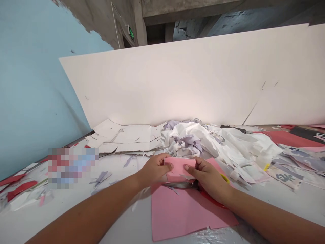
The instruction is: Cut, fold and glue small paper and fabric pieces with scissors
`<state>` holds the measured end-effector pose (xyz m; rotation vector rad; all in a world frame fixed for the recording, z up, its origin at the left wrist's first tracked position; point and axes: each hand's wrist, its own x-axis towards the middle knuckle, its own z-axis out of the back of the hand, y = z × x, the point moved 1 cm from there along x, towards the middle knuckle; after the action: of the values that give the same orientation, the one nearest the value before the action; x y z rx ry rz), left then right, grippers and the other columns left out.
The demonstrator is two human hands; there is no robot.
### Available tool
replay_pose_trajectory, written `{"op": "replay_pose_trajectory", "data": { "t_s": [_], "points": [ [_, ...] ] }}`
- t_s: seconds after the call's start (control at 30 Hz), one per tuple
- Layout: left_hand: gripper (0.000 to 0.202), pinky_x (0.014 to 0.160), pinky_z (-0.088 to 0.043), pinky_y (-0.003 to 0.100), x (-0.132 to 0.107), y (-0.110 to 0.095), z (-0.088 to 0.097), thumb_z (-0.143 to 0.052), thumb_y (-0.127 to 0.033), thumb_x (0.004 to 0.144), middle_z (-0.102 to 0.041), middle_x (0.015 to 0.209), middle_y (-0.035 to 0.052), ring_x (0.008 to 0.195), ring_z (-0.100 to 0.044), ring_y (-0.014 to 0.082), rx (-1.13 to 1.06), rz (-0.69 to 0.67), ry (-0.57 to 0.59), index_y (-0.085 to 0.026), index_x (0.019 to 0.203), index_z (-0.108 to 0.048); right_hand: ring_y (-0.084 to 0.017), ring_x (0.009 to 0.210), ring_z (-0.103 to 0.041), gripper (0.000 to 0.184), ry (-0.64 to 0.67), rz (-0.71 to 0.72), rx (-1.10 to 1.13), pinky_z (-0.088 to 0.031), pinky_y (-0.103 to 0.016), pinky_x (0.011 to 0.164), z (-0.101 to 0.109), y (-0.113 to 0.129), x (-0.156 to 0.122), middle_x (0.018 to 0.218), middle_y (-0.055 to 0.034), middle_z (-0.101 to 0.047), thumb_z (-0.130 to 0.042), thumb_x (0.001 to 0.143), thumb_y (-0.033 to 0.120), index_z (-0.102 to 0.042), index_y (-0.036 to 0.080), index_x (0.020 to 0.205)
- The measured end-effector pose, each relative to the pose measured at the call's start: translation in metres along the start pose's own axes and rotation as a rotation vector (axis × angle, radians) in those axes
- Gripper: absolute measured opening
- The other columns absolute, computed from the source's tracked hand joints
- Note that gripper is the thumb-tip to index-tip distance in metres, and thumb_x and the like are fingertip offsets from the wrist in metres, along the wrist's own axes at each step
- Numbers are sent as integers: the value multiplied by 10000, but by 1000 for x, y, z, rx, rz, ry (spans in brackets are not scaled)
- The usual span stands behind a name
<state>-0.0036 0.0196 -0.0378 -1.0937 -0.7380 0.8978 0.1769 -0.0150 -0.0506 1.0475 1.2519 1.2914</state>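
A small pink paper piece (180, 169) is stretched between my two hands, its lower edge looking uneven. My left hand (154, 169) pinches its left side, thumb on the near face. On the right side, my right hand (209, 176) grips the same piece with the thumb in front. Scissors (182, 185) with red and yellow handles are partly under my right hand; their blades lie below the paper piece, and I cannot tell whether the hand holds them too. Beneath is a larger pink sheet (182, 213) on the table.
Crumpled white and lilac paper (188, 139) is heaped behind my hands. Flat white cardboard (132, 139) lies to its left, patterned paper pieces (286, 174) to the right. Red scraps (22, 189) sit at the far left. A tall white board (190, 81) stands along the back.
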Motion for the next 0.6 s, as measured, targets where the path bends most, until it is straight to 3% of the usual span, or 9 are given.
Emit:
{"op": "replay_pose_trajectory", "data": {
  "t_s": [0.17, 0.4, 0.6],
  "points": [
    [182, 525, -344, 205, 5, 17, -3, -581, -323, 701, -469, 585, -32, 540, -432, 78, -122, 54, -77, -142, 691, -555, -25, 361, -271, 365, 14, 11, 61, -219, -178, 356, 3, -1, 1, 492, 109, -317, -619, 680, 419, -324, 208, 643],
    [170, 509, -360, 194, 7, 24, -4, -633, -292, 668, -487, 569, -42, 505, -435, 63, -242, 83, -108, -148, 719, -556, -86, 400, -485, 275, 22, -89, 214, -153, -155, 314, 6, -13, 10, 498, 86, -401, -543, 731, 475, -424, 231, 780],
    [159, 549, -384, 199, 6, 26, -3, -644, -228, 658, -535, 606, -26, 539, -469, 65, -303, 95, -82, -140, 767, -567, -131, 549, -596, 274, 12, -50, 281, -369, -191, 420, 5, -12, 10, 616, 58, -495, -614, 684, 413, -451, 208, 766]
  ]
}}
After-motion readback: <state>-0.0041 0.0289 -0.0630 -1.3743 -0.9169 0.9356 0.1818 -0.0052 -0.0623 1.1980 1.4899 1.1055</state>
